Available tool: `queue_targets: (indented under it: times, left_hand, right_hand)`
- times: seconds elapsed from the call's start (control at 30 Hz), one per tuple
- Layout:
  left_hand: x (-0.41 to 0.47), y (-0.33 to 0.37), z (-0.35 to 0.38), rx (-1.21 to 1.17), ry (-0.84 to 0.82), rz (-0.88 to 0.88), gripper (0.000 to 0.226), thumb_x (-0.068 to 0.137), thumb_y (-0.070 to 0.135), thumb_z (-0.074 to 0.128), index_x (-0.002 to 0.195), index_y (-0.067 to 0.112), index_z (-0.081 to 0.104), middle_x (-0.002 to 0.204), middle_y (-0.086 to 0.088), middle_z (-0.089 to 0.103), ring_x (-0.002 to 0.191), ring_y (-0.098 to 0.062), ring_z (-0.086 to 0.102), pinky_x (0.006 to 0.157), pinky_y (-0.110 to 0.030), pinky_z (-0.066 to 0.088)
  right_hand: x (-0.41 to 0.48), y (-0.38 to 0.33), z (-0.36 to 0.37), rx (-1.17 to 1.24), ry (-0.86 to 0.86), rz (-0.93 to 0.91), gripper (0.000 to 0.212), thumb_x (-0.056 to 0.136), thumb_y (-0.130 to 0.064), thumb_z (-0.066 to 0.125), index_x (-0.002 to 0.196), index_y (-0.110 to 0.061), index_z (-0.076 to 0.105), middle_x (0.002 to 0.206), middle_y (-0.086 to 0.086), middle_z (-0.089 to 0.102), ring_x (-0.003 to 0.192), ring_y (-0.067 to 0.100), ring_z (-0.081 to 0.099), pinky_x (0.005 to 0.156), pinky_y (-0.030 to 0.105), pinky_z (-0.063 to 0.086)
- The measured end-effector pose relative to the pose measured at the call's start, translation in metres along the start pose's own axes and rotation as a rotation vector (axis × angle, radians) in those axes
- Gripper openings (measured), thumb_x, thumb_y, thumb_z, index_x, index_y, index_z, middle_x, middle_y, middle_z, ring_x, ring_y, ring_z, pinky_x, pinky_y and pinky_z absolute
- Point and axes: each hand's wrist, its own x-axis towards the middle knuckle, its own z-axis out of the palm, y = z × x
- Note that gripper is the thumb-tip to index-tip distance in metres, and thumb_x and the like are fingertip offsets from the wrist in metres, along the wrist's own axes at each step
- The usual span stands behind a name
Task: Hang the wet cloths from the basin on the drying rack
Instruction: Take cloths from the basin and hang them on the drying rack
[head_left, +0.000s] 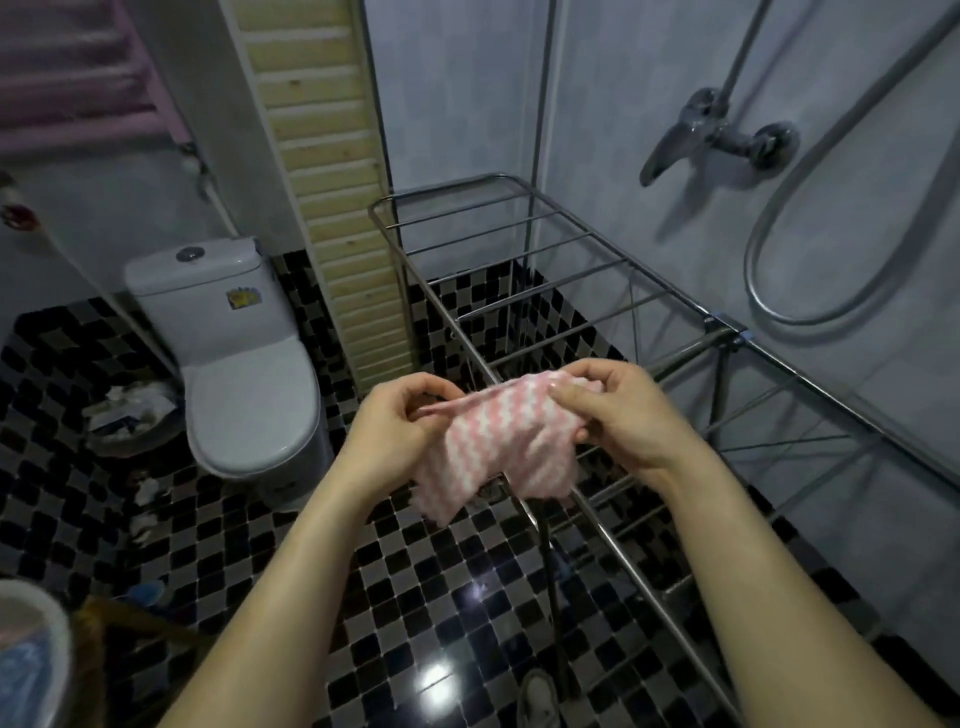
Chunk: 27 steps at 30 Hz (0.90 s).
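Note:
A pink-and-white zigzag cloth (498, 447) hangs bunched between both hands, in front of the near left rail of the metal drying rack (582, 270). My left hand (400, 421) pinches its upper left edge. My right hand (623, 410) pinches the upper right corner with thumb and fingers. The cloth's lower part droops below the hands, over the rack's rail. The rack's bars carry nothing. At the bottom left edge, the rim of the basin (36, 623) shows, with something blue inside.
A white toilet (234, 353) stands to the left, with a waste bin (130, 415) beside it. A shower tap (722, 130) and hose (831, 218) hang on the right wall. The floor is black-and-white checked tile. A slatted wooden panel (327, 171) rises behind the rack.

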Motion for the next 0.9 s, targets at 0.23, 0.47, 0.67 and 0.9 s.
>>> queue_targets:
  times: [0.23, 0.47, 0.67, 0.9]
  left_hand:
    - [-0.023, 0.022, 0.006, -0.286, -0.117, -0.010, 0.013, 0.091, 0.020, 0.063, 0.090, 0.015, 0.075, 0.086, -0.006, 0.075, 0.076, -0.018, 0.068, 0.073, -0.038, 0.056]
    - [-0.015, 0.044, 0.070, -0.298, -0.284, 0.017, 0.015, 0.094, 0.012, 0.059, 0.095, 0.006, 0.073, 0.077, -0.001, 0.071, 0.067, -0.008, 0.065, 0.061, -0.020, 0.052]
    - [-0.004, 0.031, 0.132, -0.291, -0.263, -0.097, 0.015, 0.095, 0.017, 0.058, 0.091, 0.007, 0.070, 0.086, -0.018, 0.066, 0.072, -0.021, 0.064, 0.069, -0.035, 0.058]
    - [0.019, 0.007, 0.186, -0.142, -0.133, -0.214, 0.014, 0.094, 0.018, 0.060, 0.090, 0.010, 0.072, 0.074, 0.001, 0.067, 0.063, -0.009, 0.061, 0.056, -0.019, 0.051]
  right_hand:
    - [-0.049, -0.026, -0.052, -0.350, 0.105, -0.107, 0.012, 0.079, -0.004, 0.075, 0.081, -0.016, 0.075, 0.080, -0.001, 0.072, 0.075, 0.011, 0.068, 0.068, 0.027, 0.054]
    - [-0.062, -0.018, -0.115, -0.038, 0.238, -0.088, 0.016, 0.090, 0.007, 0.055, 0.085, -0.008, 0.062, 0.090, 0.010, 0.064, 0.073, 0.010, 0.066, 0.066, 0.032, 0.061]
    - [-0.043, 0.027, -0.163, -0.198, 0.351, -0.060, 0.016, 0.089, 0.001, 0.062, 0.082, -0.014, 0.064, 0.091, 0.011, 0.062, 0.076, 0.018, 0.065, 0.065, 0.023, 0.060]
    - [-0.001, 0.060, -0.196, -0.447, 0.368, 0.013, 0.003, 0.087, -0.017, 0.069, 0.089, -0.016, 0.066, 0.088, 0.006, 0.067, 0.076, 0.019, 0.067, 0.073, 0.041, 0.060]
